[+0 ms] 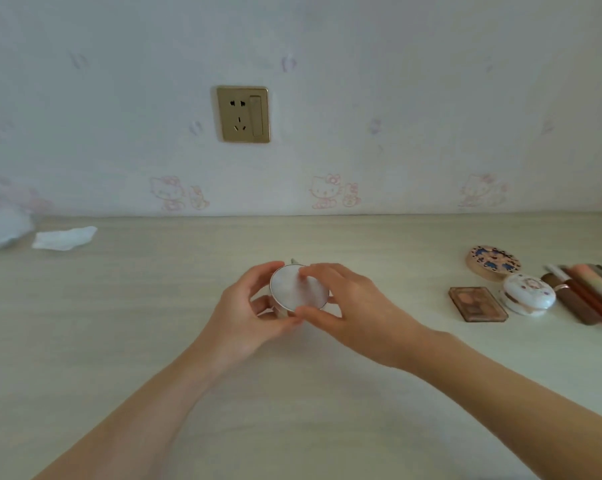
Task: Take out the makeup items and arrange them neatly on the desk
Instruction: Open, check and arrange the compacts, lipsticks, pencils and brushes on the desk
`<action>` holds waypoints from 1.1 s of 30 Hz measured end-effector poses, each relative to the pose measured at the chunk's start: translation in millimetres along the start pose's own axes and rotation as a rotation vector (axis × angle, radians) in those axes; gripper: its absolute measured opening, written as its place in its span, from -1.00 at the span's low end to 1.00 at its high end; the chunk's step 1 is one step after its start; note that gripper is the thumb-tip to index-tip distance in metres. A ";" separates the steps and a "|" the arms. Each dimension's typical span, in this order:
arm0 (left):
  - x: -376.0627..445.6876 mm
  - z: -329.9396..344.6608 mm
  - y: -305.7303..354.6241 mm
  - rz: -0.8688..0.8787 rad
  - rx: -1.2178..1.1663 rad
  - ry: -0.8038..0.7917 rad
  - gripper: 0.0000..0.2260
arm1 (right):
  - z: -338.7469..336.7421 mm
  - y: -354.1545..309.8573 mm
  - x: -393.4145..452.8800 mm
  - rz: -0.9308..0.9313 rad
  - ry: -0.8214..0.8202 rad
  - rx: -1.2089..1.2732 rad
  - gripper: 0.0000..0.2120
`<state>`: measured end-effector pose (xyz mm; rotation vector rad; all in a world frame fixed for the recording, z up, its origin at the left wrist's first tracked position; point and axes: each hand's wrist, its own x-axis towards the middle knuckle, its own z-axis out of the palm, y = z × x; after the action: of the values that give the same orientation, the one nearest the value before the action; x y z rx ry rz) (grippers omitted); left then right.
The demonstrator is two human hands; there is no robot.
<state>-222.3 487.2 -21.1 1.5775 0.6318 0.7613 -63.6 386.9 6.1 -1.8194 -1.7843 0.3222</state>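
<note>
2 hands, left hand and right hand, curl fingers round a round compact, its flat lid tilted toward the camera.

Three round compacts: one pearly compact held between the left hand and right hand, a patterned compact and a white compact beyond the right hand. One rectangular palette. One bundle of sticks, too blurred to count. One tissue beyond the left hand.
</note>
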 end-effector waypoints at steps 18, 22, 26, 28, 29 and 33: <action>-20.3 -20.9 -10.2 0.034 0.103 -0.003 -0.35 | -5.3 -17.4 8.8 -0.034 -0.146 0.003 -0.52; -16.1 -24.9 -12.5 0.046 0.091 0.011 -0.34 | -6.4 -17.5 18.1 -0.028 -0.147 0.014 -0.52; -14.8 -24.4 -13.1 0.063 0.089 0.019 -0.32 | -8.2 -19.4 19.9 -0.009 -0.149 0.025 -0.53; -15.1 -23.9 -13.8 0.069 0.086 0.018 -0.30 | -8.2 -19.6 18.4 0.001 -0.149 0.035 -0.54; -15.5 -23.8 -13.9 0.071 0.088 0.016 -0.30 | -7.6 -19.8 17.2 0.006 -0.150 0.036 -0.55; -17.9 -22.8 -13.1 0.083 0.124 0.021 -0.27 | -6.1 -19.9 13.7 0.055 -0.135 0.106 -0.55</action>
<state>-251.0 489.9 -34.6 1.7201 0.6428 0.8140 -75.8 397.9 24.8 -1.8110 -1.7729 0.5624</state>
